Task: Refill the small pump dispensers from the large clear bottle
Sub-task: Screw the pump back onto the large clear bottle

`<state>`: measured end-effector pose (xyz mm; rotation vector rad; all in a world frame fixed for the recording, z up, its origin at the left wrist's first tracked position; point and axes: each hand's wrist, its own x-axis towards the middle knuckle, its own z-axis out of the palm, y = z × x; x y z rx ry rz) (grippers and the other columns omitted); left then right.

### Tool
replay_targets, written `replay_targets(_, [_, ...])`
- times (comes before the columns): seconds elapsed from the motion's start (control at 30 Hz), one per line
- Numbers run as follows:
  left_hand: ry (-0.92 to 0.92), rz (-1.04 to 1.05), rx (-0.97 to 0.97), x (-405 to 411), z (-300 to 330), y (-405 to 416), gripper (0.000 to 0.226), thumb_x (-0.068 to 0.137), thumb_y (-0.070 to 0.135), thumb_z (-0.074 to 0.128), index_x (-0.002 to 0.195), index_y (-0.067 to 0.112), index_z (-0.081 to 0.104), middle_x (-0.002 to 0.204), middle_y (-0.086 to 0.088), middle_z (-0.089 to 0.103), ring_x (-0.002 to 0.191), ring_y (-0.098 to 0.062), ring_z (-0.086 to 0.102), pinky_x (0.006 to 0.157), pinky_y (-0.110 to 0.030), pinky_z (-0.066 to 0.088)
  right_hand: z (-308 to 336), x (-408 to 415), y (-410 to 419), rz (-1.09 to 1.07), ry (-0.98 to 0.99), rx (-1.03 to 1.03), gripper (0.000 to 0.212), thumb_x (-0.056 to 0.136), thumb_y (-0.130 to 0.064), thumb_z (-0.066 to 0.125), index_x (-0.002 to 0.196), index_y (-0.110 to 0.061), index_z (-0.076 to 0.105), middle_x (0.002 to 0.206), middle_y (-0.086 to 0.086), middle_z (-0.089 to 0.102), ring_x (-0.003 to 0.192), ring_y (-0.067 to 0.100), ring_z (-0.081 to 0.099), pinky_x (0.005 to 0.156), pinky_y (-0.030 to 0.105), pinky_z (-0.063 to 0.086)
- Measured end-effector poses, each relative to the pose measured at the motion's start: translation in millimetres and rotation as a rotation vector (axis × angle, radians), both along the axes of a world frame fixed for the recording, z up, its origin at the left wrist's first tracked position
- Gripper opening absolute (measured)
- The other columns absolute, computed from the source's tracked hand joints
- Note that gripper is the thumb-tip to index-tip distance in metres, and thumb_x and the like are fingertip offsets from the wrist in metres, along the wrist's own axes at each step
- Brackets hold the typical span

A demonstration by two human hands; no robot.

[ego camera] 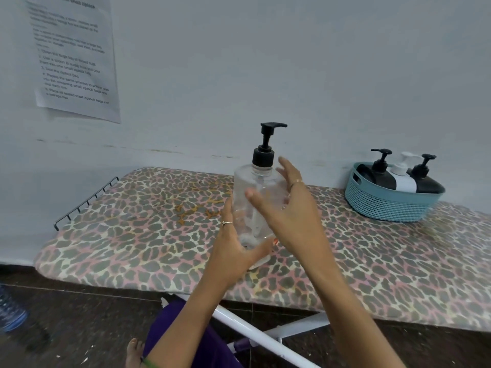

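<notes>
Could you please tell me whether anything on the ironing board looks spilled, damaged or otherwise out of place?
Yes: the leopard-print cover has orange-brown marks left of the clear pump bottle, unlike the print. Whether stain or scorch is unclear. Nothing looks spilled.

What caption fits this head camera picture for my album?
Left hand holds a clear pump bottle above the leopard-print board; open right hand reaches in.
</notes>
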<state>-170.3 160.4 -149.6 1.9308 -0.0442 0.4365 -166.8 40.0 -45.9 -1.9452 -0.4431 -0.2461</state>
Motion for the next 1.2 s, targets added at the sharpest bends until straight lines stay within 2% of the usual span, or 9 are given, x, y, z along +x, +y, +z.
replay_targets(0.1, [0.038, 0.018, 0.001, 4, -3, 0, 0.112, 0.058, 0.068, 0.073, 0.141, 0.054, -0.001, 0.155, 0.004, 0.031, 0.137, -0.015, 0.038, 0.110, -0.043, 0.039, -23, -7, -3, 0.006, 0.052, 0.012, 0.073, 0.076, -0.040, 0.079, 0.135, -0.040, 0.037, 0.123, -0.028, 0.050, 0.107, -0.021, 0.048, 0.095, 0.007, 0.040])
replay_targets(0.3, [0.029, 0.015, 0.022, 1, 2, -3, 0.112, 0.062, 0.057, 0.076, 0.144, 0.047, 0.002, 0.149, 0.003, 0.037, 0.133, -0.014, 0.043, 0.108, -0.043, 0.041, -37, 0, -4, 0.017, 0.132, 0.080, 0.055, 0.075, -0.032, 0.082, 0.115, -0.033, 0.044, 0.095, -0.026, 0.055, 0.078, -0.022, 0.053, 0.065, -0.001, 0.042])
replay_targets(0.47, [0.083, -0.050, 0.115, 0, 5, -6, 0.121, 0.056, 0.073, 0.075, 0.146, 0.045, -0.002, 0.154, 0.006, 0.028, 0.134, -0.015, 0.042, 0.108, -0.045, 0.041, -35, 6, -18, -0.054, 0.100, 0.080, 0.046, 0.075, -0.036, 0.082, 0.103, -0.038, 0.045, 0.091, -0.025, 0.053, 0.080, -0.012, 0.055, 0.066, 0.006, 0.042])
replay_targets(0.57, [0.173, -0.072, 0.298, 4, 6, -13, 0.129, 0.054, 0.079, 0.072, 0.148, 0.043, -0.008, 0.158, 0.004, 0.025, 0.141, -0.015, 0.033, 0.113, -0.044, 0.034, -29, 13, -48, -0.169, 0.084, 0.126, 0.062, 0.074, -0.042, 0.081, 0.125, -0.029, 0.047, 0.110, -0.014, 0.056, 0.101, 0.004, 0.056, 0.086, 0.020, 0.047])
replay_targets(0.7, [0.420, -0.036, 0.795, 23, 26, -25, 0.117, 0.060, 0.085, 0.056, 0.150, 0.017, 0.024, 0.135, -0.006, 0.056, 0.117, -0.020, 0.057, 0.097, -0.037, 0.049, -17, 24, -115, -0.339, 0.054, 0.208, 0.068, 0.076, -0.043, 0.080, 0.132, -0.027, 0.045, 0.109, -0.015, 0.057, 0.100, 0.004, 0.057, 0.088, 0.025, 0.048])
replay_targets(0.77, [0.555, -0.057, 1.039, 42, 40, -35, 0.095, 0.071, 0.079, 0.055, 0.138, 0.013, 0.044, 0.130, -0.006, 0.059, 0.113, -0.022, 0.059, 0.093, -0.036, 0.050, -14, 33, -154, -0.447, 0.021, 0.197, 0.062, 0.078, -0.044, 0.078, 0.127, -0.029, 0.044, 0.101, -0.021, 0.053, 0.093, 0.000, 0.055, 0.084, 0.025, 0.049])
replay_targets(0.87, [0.701, -0.133, 1.188, 71, 54, -55, 0.081, 0.075, 0.077, 0.054, 0.120, 0.011, 0.054, 0.126, -0.006, 0.060, 0.105, -0.022, 0.059, 0.091, -0.036, 0.049, -14, 50, -209, -0.624, -0.040, 0.198, 0.063, 0.078, -0.045, 0.077, 0.128, -0.024, 0.045, 0.114, -0.008, 0.057, 0.105, 0.013, 0.058, 0.090, 0.034, 0.051])
replay_targets(1.03, [0.847, -0.156, 1.317, 115, 52, -88, 0.108, 0.065, 0.090, 0.044, 0.137, 0.009, 0.048, 0.143, -0.009, 0.050, 0.125, -0.028, 0.052, 0.103, -0.038, 0.043, -18, 96, -282, -0.847, -0.069, 0.200, 0.074, 0.081, -0.045, 0.074, 0.138, -0.015, 0.037, 0.121, 0.005, 0.055, 0.109, 0.022, 0.057, 0.093, 0.039, 0.049])
replay_targets(1.2, [0.984, -0.195, 1.492, 139, 42, -108, 0.116, 0.063, 0.094, 0.029, 0.139, 0.009, 0.048, 0.145, -0.009, 0.047, 0.129, -0.030, 0.048, 0.109, -0.044, 0.037, -18, 149, -332, -0.897, -0.030, 0.098, 0.075, 0.085, -0.040, 0.071, 0.141, -0.007, 0.033, 0.124, 0.012, 0.055, 0.116, 0.028, 0.054, 0.085, 0.030, 0.040])
